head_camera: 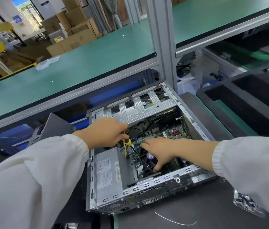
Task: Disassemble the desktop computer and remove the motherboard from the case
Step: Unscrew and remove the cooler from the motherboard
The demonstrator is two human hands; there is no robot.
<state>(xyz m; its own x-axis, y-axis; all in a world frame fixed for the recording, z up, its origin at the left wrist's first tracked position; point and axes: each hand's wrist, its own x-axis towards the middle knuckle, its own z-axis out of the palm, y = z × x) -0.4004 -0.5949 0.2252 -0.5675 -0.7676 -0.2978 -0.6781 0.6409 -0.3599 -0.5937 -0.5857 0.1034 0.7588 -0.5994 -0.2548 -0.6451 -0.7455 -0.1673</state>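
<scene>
Case [155,189] holds motherboard [171,133], power supply [109,172]; left hand [104,132] grips screwdriver [127,142]; right hand [161,150] fingers spread.

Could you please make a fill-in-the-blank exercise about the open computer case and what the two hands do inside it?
1. The left hand holds a screwdriver with a ____ handle.
2. The right hand rests over the CPU ____ on the motherboard.
3. The silver power supply lies in the case under the ____ hand.

Missing words: yellow; fan; left
</scene>
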